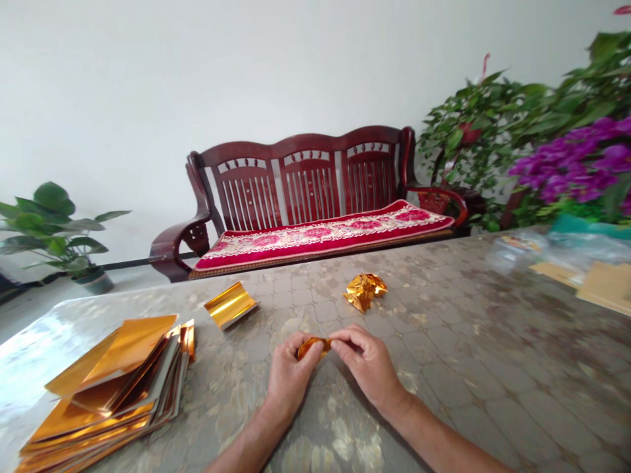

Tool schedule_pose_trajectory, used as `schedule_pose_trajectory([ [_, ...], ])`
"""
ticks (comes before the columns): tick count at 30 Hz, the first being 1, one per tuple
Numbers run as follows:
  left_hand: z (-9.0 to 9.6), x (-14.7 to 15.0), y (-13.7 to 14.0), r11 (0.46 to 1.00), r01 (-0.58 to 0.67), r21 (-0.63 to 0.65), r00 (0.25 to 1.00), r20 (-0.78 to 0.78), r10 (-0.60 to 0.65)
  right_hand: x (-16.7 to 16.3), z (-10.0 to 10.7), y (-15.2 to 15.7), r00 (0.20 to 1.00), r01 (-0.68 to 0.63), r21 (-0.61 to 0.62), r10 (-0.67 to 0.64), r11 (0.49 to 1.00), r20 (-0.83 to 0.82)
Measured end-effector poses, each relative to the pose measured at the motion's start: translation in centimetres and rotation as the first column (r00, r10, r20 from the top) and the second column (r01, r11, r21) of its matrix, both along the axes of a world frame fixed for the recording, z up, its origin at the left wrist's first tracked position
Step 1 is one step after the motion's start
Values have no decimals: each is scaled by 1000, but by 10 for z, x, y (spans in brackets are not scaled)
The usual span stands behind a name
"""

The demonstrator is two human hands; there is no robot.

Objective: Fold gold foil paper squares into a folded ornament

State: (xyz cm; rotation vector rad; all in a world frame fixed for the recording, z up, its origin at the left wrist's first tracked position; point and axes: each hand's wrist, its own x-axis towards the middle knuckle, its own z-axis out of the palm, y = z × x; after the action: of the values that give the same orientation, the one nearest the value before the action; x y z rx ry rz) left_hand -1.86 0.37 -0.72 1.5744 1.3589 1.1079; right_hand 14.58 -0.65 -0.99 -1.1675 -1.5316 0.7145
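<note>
Between my two hands, just above the table, is a small folded piece of gold foil paper (308, 346). My left hand (290, 368) grips its body, the thumb laid across it. At its right end, my right hand (369, 364) pinches the tip between thumb and forefinger. Beyond my hands sits a folded gold foil shape (365, 291) with pointed ends. A curled gold foil sheet (231, 305) lies farther left. Nearest the left edge, a thick pile of gold foil paper (98, 420) is stacked unevenly.
A patterned cloth covers the table (458, 368). Plastic bags (522, 244) and brown cardboard (606, 289) lie at the right. Behind the table stands a dark red wooden bench (305, 171) with a red cushion (320, 240). Potted plants (59, 223) and purple flowers (576, 164) flank it.
</note>
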Motion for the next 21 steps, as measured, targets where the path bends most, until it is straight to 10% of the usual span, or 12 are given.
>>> schedule_pose_trajectory([
  [21,7,2,-2,976,133,174,967,-240,-89,-2,8,-8,955,-18,82,-7,996,298],
])
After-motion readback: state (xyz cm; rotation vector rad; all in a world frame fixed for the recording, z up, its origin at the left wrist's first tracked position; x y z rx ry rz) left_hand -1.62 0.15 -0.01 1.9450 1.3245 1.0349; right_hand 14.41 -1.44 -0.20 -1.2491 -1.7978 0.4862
